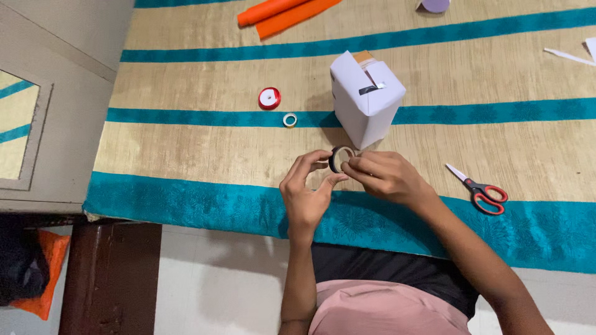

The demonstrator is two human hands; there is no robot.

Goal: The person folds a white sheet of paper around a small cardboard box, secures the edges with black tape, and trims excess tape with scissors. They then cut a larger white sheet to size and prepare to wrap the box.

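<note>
1. Head view: left hand (305,189) and right hand (383,175) together pinch a dark tape roll (339,158) above the striped worktop (186,149).
2. White paper-wrapped box (366,98) at 12 o'clock of the roll; red-handled scissors (483,190) at 3 o'clock.

White box (366,102), red-handled scissors (487,193), tan cloth (205,149) with teal stripes, seemingly dark tape roll (339,158)
</note>
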